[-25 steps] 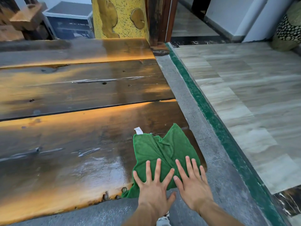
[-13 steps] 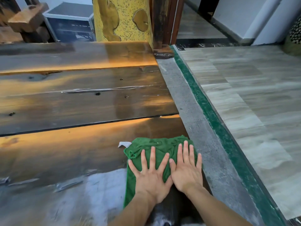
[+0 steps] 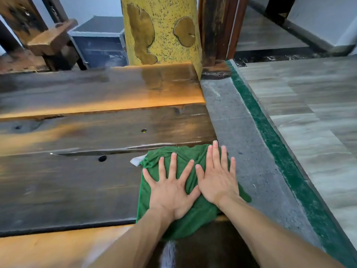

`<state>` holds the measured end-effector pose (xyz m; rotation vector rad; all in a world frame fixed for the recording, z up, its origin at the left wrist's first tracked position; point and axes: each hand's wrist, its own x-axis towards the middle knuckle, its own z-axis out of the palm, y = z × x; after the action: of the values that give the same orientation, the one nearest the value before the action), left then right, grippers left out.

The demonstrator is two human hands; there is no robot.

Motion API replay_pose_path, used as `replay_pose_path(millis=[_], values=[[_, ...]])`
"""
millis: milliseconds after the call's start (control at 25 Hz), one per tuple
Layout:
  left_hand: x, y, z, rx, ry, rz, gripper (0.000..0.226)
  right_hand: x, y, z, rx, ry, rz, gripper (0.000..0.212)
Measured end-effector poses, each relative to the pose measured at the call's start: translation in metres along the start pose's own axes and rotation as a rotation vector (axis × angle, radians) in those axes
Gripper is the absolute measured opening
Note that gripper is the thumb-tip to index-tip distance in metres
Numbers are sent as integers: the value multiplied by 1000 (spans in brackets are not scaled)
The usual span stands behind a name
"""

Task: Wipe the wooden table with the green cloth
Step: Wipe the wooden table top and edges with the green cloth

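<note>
The green cloth (image 3: 195, 215) lies bunched on the dark glossy wooden table (image 3: 87, 182), near its right edge on the middle plank. My left hand (image 3: 170, 188) presses flat on the cloth with fingers spread. Beside it my right hand (image 3: 217, 176) also presses flat, its fingertips reaching the cloth's far edge. A white label (image 3: 136, 160) sticks out at the cloth's far left corner.
A grey stone ledge (image 3: 247, 151) with a green strip (image 3: 276, 147) borders the table on the right, tiled floor beyond. A yellow speckled post (image 3: 160, 29) stands at the table's far edge, with a wooden block (image 3: 50, 37) and dark box (image 3: 98, 41) behind.
Both hands have pushed the cloth away from me across the planks, from the near edge onto the middle plank. The cloth has bunched up under the palms.
</note>
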<state>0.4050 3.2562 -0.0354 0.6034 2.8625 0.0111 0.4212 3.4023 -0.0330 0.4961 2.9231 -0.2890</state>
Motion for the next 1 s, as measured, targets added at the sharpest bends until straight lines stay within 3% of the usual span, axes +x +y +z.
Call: replay_pose_path(millis=[600, 1000], values=[[301, -54, -56, -59, 111, -96, 71, 314, -34, -46, -3, 192, -28, 71], [474, -87, -95, -76, 151, -129, 72, 488, -57, -74, -24, 234, -13, 71]])
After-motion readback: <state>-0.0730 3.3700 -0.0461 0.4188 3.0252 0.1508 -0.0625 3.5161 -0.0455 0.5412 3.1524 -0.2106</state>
